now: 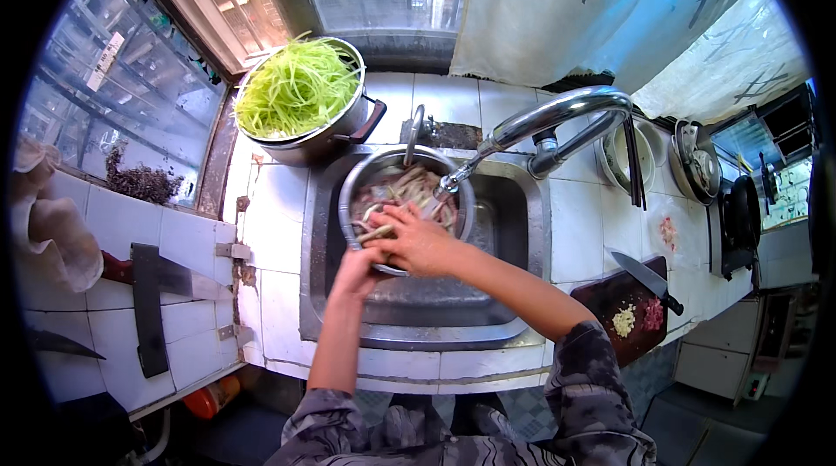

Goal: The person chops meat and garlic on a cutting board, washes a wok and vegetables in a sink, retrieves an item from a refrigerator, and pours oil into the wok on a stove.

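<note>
A round metal bowl (466,205) stands in the steel sink (424,337), beneath the chrome faucet (555,107), with water running into it. Pale strips of food (408,185) fill the bowl; their exact kind cannot be told. My left hand (361,270) is at the bowl's near left rim, its fingers partly hidden by the other hand. My right hand (421,240) reaches over the near rim, its spread fingers on the strips. Whether either hand grips anything is unclear.
A pot (281,151) heaped with shredded green vegetable (297,90) stands at the back left. To the right, a knife (643,275) rests on a cutting board (591,299) with chopped food. Bowls (614,162) with chopsticks (633,165) and pans (744,211) lie beyond.
</note>
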A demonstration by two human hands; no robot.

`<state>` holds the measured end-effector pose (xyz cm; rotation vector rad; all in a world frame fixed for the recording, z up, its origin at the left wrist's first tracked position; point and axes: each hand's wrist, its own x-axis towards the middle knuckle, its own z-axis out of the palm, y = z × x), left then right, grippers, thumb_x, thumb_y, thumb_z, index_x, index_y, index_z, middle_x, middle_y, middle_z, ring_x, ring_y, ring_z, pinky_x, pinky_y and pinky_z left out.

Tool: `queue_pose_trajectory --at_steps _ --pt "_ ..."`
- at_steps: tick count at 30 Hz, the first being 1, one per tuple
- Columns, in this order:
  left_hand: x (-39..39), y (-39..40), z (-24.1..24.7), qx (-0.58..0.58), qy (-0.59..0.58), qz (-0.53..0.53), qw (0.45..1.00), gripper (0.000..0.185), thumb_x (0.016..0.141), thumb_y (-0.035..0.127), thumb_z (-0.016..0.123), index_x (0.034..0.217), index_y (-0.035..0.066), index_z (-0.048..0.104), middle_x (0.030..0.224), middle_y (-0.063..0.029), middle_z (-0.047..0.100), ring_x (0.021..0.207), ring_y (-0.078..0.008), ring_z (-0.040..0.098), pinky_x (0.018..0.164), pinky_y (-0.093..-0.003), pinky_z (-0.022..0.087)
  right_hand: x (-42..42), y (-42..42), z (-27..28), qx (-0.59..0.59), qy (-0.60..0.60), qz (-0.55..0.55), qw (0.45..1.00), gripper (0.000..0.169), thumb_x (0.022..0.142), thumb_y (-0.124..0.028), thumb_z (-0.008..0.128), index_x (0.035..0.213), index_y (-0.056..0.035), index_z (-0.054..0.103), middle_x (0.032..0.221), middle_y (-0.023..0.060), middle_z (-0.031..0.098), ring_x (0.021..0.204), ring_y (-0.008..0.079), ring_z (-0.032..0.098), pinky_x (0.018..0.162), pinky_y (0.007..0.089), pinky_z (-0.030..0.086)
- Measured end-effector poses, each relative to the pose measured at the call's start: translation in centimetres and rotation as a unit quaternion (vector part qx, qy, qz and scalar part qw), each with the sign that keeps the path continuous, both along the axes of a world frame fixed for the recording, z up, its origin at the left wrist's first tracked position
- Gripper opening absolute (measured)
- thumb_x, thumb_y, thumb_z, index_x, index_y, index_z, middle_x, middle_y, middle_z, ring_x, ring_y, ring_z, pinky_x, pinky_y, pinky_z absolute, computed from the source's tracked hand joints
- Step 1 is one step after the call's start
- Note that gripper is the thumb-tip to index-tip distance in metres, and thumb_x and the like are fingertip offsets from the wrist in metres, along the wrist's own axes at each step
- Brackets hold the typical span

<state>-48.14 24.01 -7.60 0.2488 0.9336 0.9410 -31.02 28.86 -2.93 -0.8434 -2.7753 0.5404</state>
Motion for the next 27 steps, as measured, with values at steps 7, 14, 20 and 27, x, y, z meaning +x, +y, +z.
queue_pose_trajectory --at_steps 7,14,20,27 --pt "0.9 -4.0 0.0 0.006 0.056 0.054 0.997 0.063 0.054 -0.010 0.046 0.117 0.001 0.046 0.099 -0.0137 0.058 0.087 -0.0276 0.061 0.067 -0.0410 0.055 4.5 -1.4 1.6 -0.072 -0.066 -0.009 0.995 0.047 0.076 -0.029 0.062 0.122 -0.0294 0.053 0.128 0.0150 0.041 0.117 0.0330 0.040 0.099 0.0480 0.029" --pt "1.9 -0.3 -2.0 0.000 0.026 0.050 0.998 0.072 0.057 -0.009 0.047 0.124 0.011 0.030 0.110 -0.0155 0.049 0.092 -0.0373 0.057 0.062 -0.0561 0.054 7.1 2.2 4.2 -0.008 -0.039 -0.208 0.977 0.014 0.074 -0.020 0.059 0.078 -0.0098 0.067 0.086 0.0104 0.058 0.091 0.0301 0.051 0.078 0.0417 0.042" --pt "2.5 -5.1 -2.3 -0.035 0.013 0.025 0.999 0.057 0.058 -0.006 0.048 0.114 0.001 0.044 0.094 -0.0147 0.056 0.077 -0.0319 0.060 0.060 -0.0539 0.053 15.7 12.3 2.6 0.267 -0.336 -0.432 0.793 0.025 0.079 -0.020 0.053 0.097 -0.0063 0.064 0.102 0.0104 0.060 0.105 0.0279 0.048 0.091 0.0456 0.030" --pt "-3.1 -4.0 -1.3 -0.030 -0.004 0.139 0.990 0.062 0.055 -0.002 0.046 0.117 -0.010 0.043 0.111 -0.0224 0.054 0.097 -0.0405 0.056 0.078 -0.0571 0.050 16.0 18.6 -1.5 0.171 -0.395 -0.521 0.737 0.034 0.088 -0.018 0.043 0.117 -0.0076 0.058 0.123 0.0094 0.054 0.118 0.0241 0.045 0.100 0.0434 0.026"
